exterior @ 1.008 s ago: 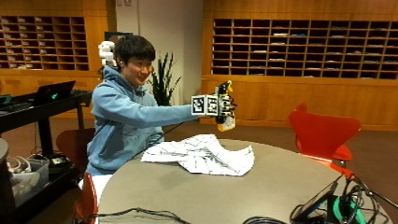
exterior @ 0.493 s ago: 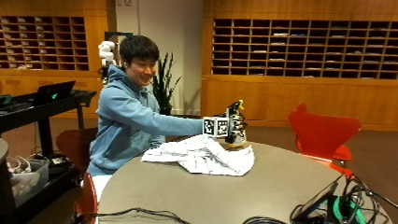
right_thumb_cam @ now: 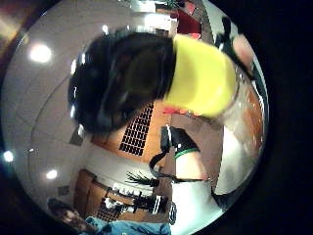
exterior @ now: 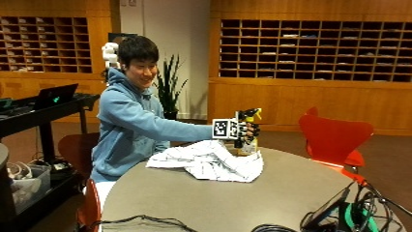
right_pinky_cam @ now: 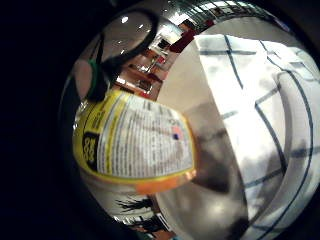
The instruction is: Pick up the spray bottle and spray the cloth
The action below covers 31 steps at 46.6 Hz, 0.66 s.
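The room is panelled in warm wood, with a long wall of pigeonhole shelving (exterior: 315, 50) behind the fingers and a second block of it (exterior: 42, 46) off beyond the person's back. A tall potted plant (exterior: 169, 84) stands against the pale wall between the two. A red chair (exterior: 334, 140) sits past the fingers, on the far side of the bench, and a black cart carrying a laptop (exterior: 54, 95) stands behind the person.

The round grey bench (exterior: 212, 203) fills the foreground below the fingers, with dark cables lying along its near edge. A person in a blue hoodie (exterior: 132, 128) sits at it, arm stretched out across the top.

A white cloth with dark grid lines (exterior: 209, 162) lies crumpled on the bench, just beside and below the fingers; the little-finger-side palm view shows it (right_pinky_cam: 265, 125) spread over the grey surface close to the bottle's base.

The gloved right hand (exterior: 243, 130) has its fingers curled round the spray bottle (exterior: 248, 133), which stands upright at the far edge of the cloth, its base low at the bench; whether it touches the surface cannot be told. The bottle has a yellow top and a yellow printed label (right_pinky_cam: 132, 142); the thumb-side palm view shows its black spray head (right_thumb_cam: 122, 81) above a yellow collar, close to the palm.
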### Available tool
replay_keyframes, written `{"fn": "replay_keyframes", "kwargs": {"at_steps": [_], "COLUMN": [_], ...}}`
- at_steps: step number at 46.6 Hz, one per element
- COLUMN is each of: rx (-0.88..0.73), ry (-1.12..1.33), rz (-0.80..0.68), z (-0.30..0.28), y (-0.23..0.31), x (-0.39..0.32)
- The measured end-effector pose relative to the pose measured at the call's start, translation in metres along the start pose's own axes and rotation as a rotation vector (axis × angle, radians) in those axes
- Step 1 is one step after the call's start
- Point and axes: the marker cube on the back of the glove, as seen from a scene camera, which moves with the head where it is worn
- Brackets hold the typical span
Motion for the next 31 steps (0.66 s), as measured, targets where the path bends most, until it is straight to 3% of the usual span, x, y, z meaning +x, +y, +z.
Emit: {"fn": "replay_keyframes", "kwargs": {"at_steps": [31], "rx": [0.002], "ry": [-0.087], "rz": [-0.031], "z": [-0.042], "y": [0.027], "x": [-0.027]}}
